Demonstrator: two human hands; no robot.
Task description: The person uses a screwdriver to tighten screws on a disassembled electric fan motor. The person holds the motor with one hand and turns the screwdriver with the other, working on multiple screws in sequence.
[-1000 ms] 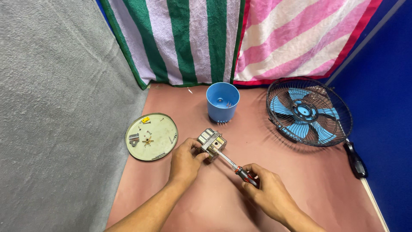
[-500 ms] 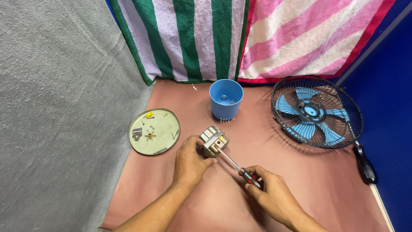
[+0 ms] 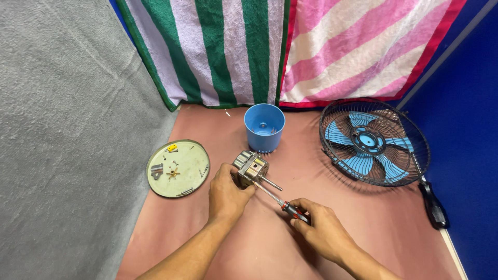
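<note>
Left hand [image 3: 226,194] clamped on the little motor [image 3: 250,167], right hand [image 3: 322,228] gripping a screwdriver [image 3: 282,203] poked into it.

Two bare hands were in view: one left hand [image 3: 225,194] at lower centre and one right hand [image 3: 321,231] just right of it. One metal motor [image 3: 250,167] sat at centre frame, with one screwdriver [image 3: 282,202] touching it. One blue cup-shaped housing [image 3: 264,126] stood above centre. One round pale plate [image 3: 193,173] lay at centre left, holding several small parts, too small to count. One caged fan [image 3: 373,142] with blue blades lay at right. Two striped cloths hung along the top: one green cloth [image 3: 218,52] and one pink cloth [image 3: 358,46].
</note>
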